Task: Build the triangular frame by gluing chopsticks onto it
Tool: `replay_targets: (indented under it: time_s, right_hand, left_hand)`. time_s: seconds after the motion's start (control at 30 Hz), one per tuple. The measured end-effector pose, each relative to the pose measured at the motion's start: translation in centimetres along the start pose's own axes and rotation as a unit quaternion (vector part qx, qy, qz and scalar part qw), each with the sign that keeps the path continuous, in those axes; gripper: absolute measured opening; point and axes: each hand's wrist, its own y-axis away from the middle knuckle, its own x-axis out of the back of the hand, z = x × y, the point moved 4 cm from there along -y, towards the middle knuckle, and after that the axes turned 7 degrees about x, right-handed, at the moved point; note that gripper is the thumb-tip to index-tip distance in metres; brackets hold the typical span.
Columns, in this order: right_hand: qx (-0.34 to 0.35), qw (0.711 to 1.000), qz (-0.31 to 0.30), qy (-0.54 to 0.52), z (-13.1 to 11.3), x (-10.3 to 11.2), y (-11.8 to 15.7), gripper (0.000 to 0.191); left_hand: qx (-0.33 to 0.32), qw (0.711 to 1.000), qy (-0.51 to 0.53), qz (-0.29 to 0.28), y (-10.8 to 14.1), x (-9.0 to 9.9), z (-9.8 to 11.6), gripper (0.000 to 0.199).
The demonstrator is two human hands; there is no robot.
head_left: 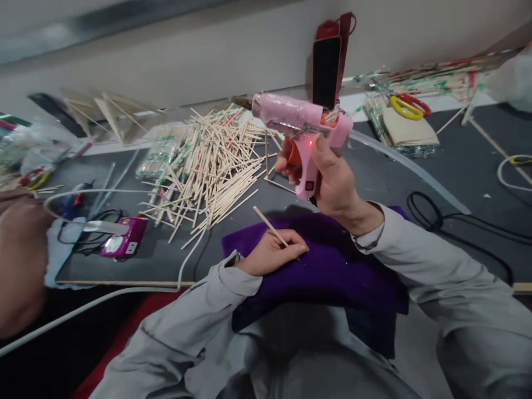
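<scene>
My right hand [332, 180] is wrapped round the handle of a pink glue gun [286, 113], raised above the table with its dark nozzle toward the left. A small red light glows on its side, and a long clear glue stick [407, 166] trails from its back. Lower down, my left hand [279, 250] pinches a short wooden stick [266, 221] that slants up to the left. That hand is over a purple cloth [332, 244] along the table's front edge. Behind the gun, a thin stick frame [268, 158] is partly hidden.
A heap of wooden sticks [220, 160] spreads left of centre. A magenta power adapter [123, 237] with a white cable lies at left, near another person's arm [22, 260]. Yellow-handled scissors [405, 106] rest on packets at right. A phone [326, 69] leans at the back; a black cord [457, 219] curls at right.
</scene>
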Motion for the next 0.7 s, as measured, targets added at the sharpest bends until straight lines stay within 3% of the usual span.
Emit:
replay_targets:
  time_s: [0.23,0.4,0.53,0.7]
  right_hand:
    - [-0.01,1.0,0.003,0.016,1.8,-1.8,0.2,0.053]
    - [0.007,1.0,-0.001,0.021,1.9,-3.4,-0.6,0.048]
    - [-0.006,1.0,0.018,0.023,3.6,-3.4,0.6,0.044]
    - [-0.033,0.997,-0.004,0.075,5.6,-3.0,2.1,0.047]
  left_hand:
    - [-0.024,0.997,-0.025,-0.072,-0.4,-0.2,0.0,0.031]
    - [-0.039,0.992,-0.082,-0.091,-0.8,-0.6,0.1,0.048]
    - [-0.06,0.982,-0.112,-0.139,-0.9,-0.3,0.3,0.039]
    - [-0.077,0.971,-0.142,-0.174,-0.8,0.7,0.4,0.034]
